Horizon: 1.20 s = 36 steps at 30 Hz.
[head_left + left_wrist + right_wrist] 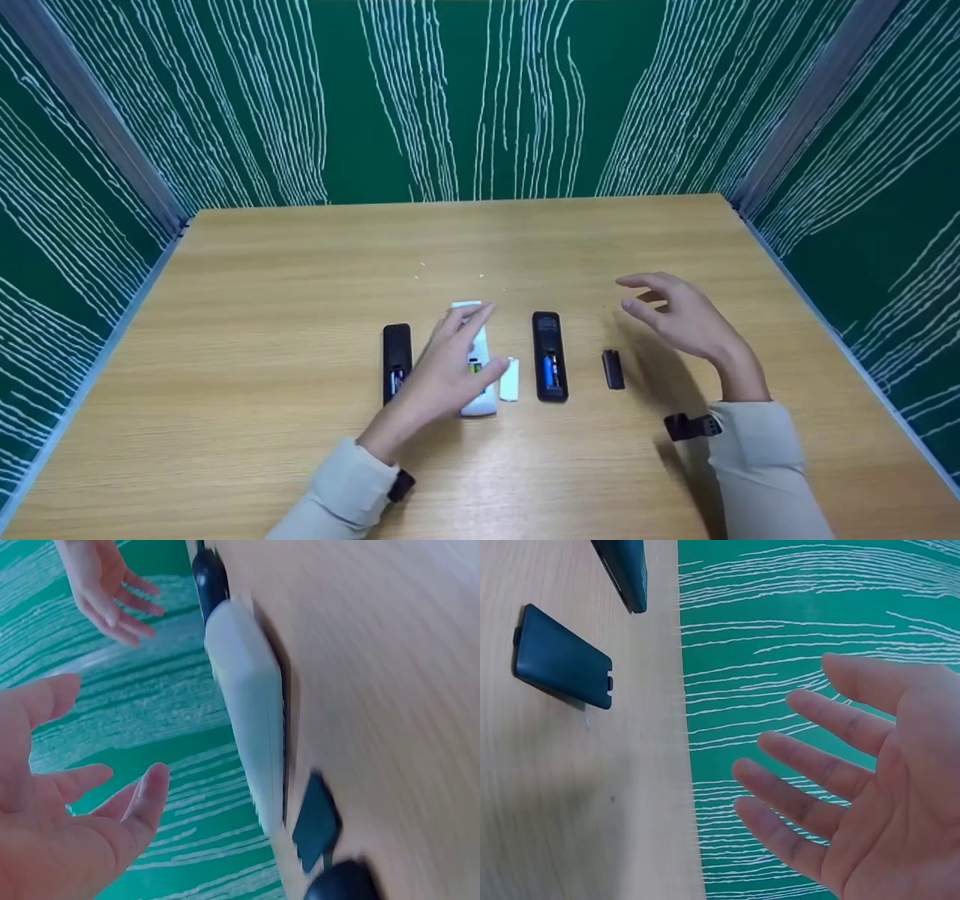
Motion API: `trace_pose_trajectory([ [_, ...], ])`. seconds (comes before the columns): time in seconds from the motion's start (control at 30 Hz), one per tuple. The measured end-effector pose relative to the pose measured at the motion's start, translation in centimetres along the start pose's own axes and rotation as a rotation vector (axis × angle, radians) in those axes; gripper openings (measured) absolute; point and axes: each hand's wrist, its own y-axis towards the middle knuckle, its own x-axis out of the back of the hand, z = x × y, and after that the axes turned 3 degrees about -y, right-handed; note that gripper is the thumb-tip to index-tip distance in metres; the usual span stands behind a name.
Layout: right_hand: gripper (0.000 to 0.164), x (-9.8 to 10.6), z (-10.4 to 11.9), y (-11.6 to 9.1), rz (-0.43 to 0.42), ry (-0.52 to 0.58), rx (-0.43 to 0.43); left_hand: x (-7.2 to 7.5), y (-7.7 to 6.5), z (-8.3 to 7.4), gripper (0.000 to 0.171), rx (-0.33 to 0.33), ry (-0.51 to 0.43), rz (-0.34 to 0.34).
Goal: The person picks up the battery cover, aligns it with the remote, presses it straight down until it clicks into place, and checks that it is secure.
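My left hand (446,371) hovers over a white remote control (480,405) with its fingers loosely bent and nothing in them. The remote lies back up, a green battery partly showing; the hand hides much of it. A white battery cover (509,380) lies just right of it. Farther left, a black remote (396,352) shows batteries in its open compartment. Another black remote (550,337), with a blue battery in view, lies right of the white cover. Above and right of a black battery cover (613,370), my right hand (885,787) is raised, fingers spread and empty.
All of it lies on a wooden table (300,277) bordered by green, white-streaked panels (510,97). Several tiny pale bits (481,276) lie beyond the remotes. In the left wrist view, a dark flat piece (317,821) lies near the white remote.
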Motion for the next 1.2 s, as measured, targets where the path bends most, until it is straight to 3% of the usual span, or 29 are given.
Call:
trace_pose_trajectory([
  [0.37, 0.052, -0.5, -0.9, 0.3, 0.004, 0.114, -0.011, -3.2, 1.1, -1.8, 0.076, 0.000, -0.118, 0.029],
  [0.63, 0.059, -0.4, -1.2, 0.4, 0.009, 0.111, -0.010, -5.2, 1.9, -2.1, 0.072, 0.012, -0.190, 0.042],
  [1.2, 0.053, -0.7, -1.5, 0.7, 0.009, 0.100, 0.007, -7.1, 2.9, -1.9, 0.070, 0.139, -0.241, 0.078],
])
